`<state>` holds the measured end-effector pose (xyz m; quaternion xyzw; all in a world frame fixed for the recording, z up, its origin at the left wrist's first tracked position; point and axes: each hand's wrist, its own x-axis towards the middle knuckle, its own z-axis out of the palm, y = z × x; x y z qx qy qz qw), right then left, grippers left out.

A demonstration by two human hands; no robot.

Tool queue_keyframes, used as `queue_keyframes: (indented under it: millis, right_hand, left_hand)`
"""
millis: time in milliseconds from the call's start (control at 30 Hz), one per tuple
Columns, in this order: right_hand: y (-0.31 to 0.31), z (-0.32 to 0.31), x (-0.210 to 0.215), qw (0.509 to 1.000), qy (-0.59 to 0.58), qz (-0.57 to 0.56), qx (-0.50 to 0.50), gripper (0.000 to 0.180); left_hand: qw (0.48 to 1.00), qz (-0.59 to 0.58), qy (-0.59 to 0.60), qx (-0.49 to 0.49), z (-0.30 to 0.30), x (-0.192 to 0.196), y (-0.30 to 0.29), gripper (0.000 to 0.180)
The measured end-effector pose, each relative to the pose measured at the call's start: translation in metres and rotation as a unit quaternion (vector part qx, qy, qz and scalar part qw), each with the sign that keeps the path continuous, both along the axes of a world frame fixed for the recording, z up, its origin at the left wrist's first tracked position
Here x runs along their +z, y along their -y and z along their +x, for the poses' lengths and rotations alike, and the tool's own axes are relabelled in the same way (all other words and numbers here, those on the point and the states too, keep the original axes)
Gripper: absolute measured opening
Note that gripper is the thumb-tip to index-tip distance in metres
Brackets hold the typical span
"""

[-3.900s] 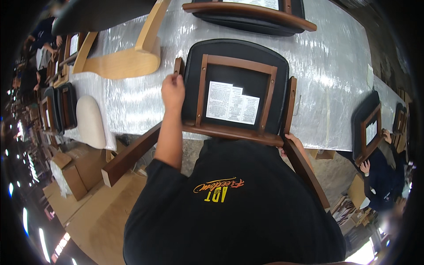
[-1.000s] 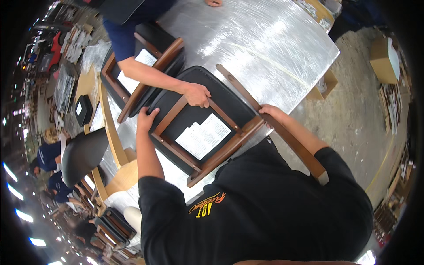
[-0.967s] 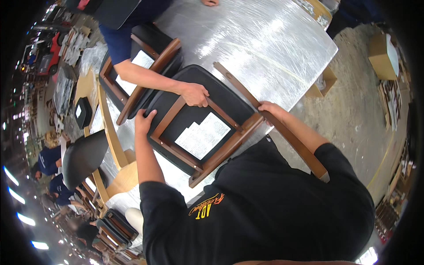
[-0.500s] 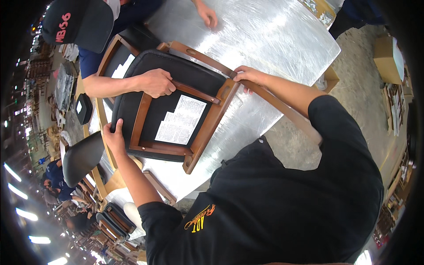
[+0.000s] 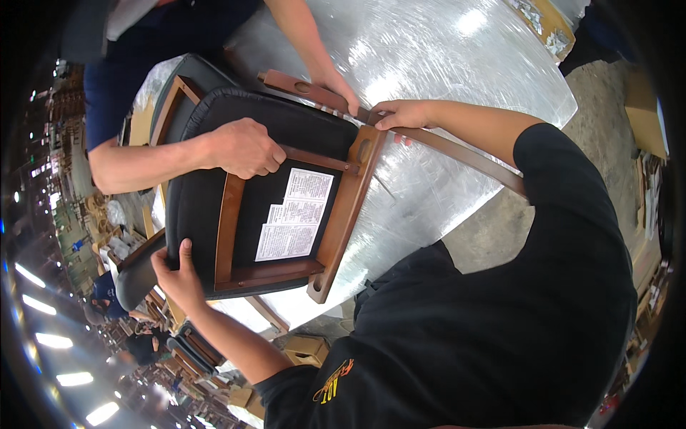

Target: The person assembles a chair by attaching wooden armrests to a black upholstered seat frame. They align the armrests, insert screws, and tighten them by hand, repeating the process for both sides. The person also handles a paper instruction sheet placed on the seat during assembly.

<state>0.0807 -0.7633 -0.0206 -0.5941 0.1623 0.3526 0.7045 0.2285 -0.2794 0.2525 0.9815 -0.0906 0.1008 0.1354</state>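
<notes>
A black padded chair seat stands tilted with its underside facing me, showing a brown wooden frame and white paper labels. My left hand grips the seat's lower left edge, thumb on the near side. At the upper right corner of the frame, my right hand is closed around a long brown wooden rail; some of its fingers are hidden. A co-worker's hand holds a crosspiece under the seat. The co-worker's other hand rests on the rail beside my right hand.
Beneath the work is a table with a shiny silver covering. A second chair with a wooden frame stands behind the seat. At the table's far right corner sits a box of small parts; a cardboard box is at the right.
The co-worker has leaned in, and one of their hands has come from the tabletop onto the wooden rail. My hands keep their holds while the seat sits slightly lower in view.
</notes>
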Motion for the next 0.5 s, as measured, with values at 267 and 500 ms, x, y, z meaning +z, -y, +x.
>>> queue_keyframes:
  millis: [267, 500]
  right_hand:
    - [0.035, 0.008, 0.024, 0.948, 0.075, -0.295, 0.087, 0.083]
    - [0.116, 0.076, 0.024, 0.867, 0.241, -0.431, 0.062, 0.079]
  left_hand:
    - [0.973, -0.028, -0.18, -0.144, 0.027, 0.041, 0.054, 0.048]
    - [0.977, -0.038, -0.164, -0.131, 0.065, 0.057, 0.122, 0.047]
